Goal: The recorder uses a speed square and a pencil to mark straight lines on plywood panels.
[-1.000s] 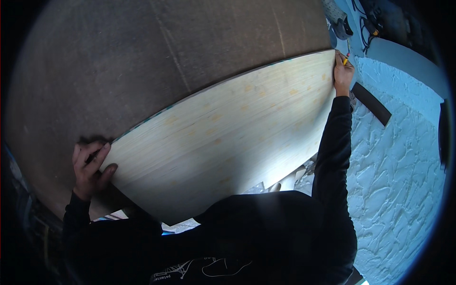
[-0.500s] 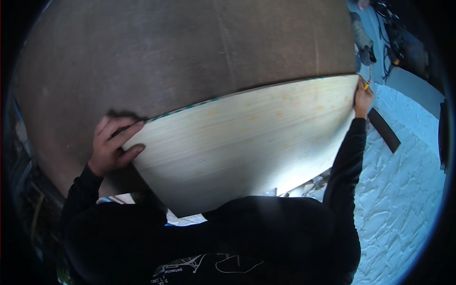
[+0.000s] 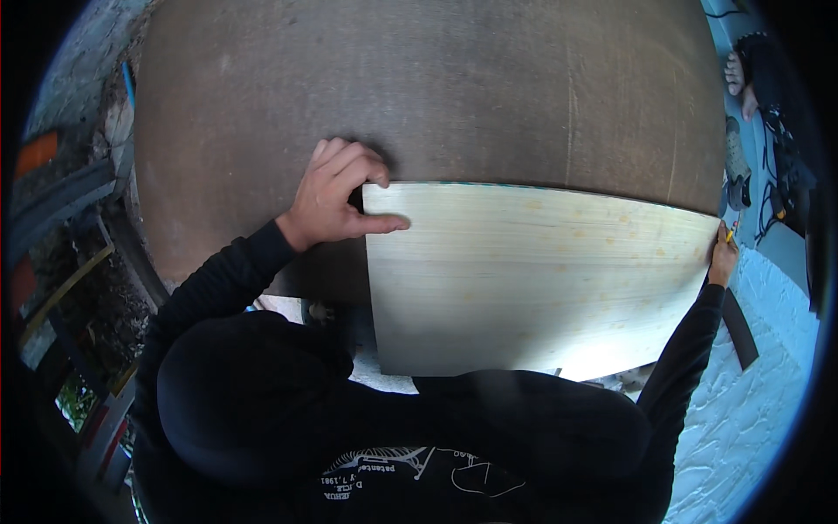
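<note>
A pale wooden board (image 3: 524, 271) with a straight grain lies over the near part of a large brown sheet (image 3: 454, 96), its near side reaching toward my body. My left hand (image 3: 336, 194) is closed on the board's far left corner, thumb on the top face and bent fingers at the far edge. At the far right corner my right hand (image 3: 723, 259) grips the board's side edge. A slim yellow thing, perhaps a pencil (image 3: 730, 235), sticks out from that hand's fingers. The underside of the board is hidden.
Another person's bare foot (image 3: 737, 73) shows at the far right, near a grey shoe (image 3: 738, 157) and dark cables. A dark strip (image 3: 740, 332) lies on the white textured surface (image 3: 733, 419) at the right. Timber and metal pieces (image 3: 65, 201) clutter the left side.
The view has shifted left, so everything sits farther right in the picture. Relative to the brown sheet, the board looks squarer to me. My left thumb now rests on its top face.
</note>
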Demonstrator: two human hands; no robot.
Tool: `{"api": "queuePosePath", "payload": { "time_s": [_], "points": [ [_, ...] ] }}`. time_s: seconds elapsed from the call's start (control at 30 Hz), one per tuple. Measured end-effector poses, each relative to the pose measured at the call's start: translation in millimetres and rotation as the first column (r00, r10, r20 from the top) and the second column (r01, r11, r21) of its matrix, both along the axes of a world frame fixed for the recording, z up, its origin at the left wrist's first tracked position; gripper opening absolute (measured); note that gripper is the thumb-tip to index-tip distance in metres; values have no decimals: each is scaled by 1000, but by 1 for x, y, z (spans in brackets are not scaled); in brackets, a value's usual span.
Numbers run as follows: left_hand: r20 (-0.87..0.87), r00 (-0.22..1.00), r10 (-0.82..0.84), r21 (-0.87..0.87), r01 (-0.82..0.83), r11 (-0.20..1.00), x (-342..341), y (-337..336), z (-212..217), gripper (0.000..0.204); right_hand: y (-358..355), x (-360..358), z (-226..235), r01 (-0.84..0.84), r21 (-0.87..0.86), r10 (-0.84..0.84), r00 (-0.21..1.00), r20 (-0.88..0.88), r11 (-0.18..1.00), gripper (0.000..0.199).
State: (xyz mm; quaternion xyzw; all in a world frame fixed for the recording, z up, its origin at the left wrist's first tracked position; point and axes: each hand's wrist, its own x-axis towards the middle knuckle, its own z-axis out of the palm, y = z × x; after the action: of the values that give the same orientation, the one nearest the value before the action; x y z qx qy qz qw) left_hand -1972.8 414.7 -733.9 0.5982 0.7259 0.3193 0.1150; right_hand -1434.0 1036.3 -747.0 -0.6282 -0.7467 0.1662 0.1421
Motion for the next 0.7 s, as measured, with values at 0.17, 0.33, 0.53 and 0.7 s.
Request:
{"api": "queuePosePath", "payload": {
  "time_s": [0.17,0.33,0.53,0.7],
  "points": [
    [28,1000,13,29,-14,999,0,-3,-5,42,11,2,6,-15,49,9,992,127,999,42],
    [63,998,-14,-25,15,1000,-1,-4,-8,38,8,-3,-1,-18,33,15,997,80,999,42],
    [33,998,-62,79,59,995,4,-5,-5,30,3,-5,-3,-2,49,-1,999,44,999,42],
    [-174,983,49,97,-33,995,27,-20,7,21,1,-6,-7,2,31,-3,1000,29,1000,41]
  ]
}}
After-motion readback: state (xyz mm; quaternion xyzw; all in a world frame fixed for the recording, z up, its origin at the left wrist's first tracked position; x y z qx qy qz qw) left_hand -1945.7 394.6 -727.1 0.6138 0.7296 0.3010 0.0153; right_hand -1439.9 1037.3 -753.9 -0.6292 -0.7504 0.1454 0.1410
